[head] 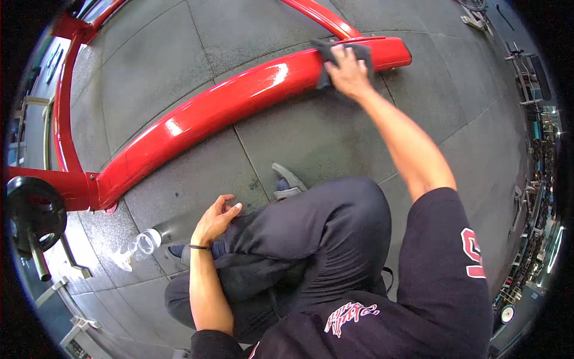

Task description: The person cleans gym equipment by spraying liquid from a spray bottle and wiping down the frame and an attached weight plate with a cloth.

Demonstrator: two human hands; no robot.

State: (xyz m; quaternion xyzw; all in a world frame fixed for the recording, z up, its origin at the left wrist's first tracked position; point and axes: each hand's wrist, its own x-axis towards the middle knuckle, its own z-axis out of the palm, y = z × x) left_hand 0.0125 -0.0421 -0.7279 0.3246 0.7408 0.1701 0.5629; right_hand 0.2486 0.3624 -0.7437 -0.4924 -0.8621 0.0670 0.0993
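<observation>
My right hand (pixel 350 72) presses a dark grey cloth (pixel 323 77) against a glossy red metal beam (pixel 224 102), close to the beam's right end. The cloth wraps over the top and front of the beam and is partly hidden under my fingers. My left hand (pixel 216 221) hovers by my bent leg, holding nothing, its fingers loosely curled and apart. To the left of that hand, a clear spray bottle (pixel 147 242) with a white nozzle head (pixel 122 260) is on the floor.
A black weight plate (pixel 36 213) sits on a metal bar end at the left, beside the red frame's upright (pixel 65 107). Another red tube (pixel 320 17) meets the beam from behind. Dark rubber floor tiles (pixel 287 134) lie below. Gym equipment lines the far right.
</observation>
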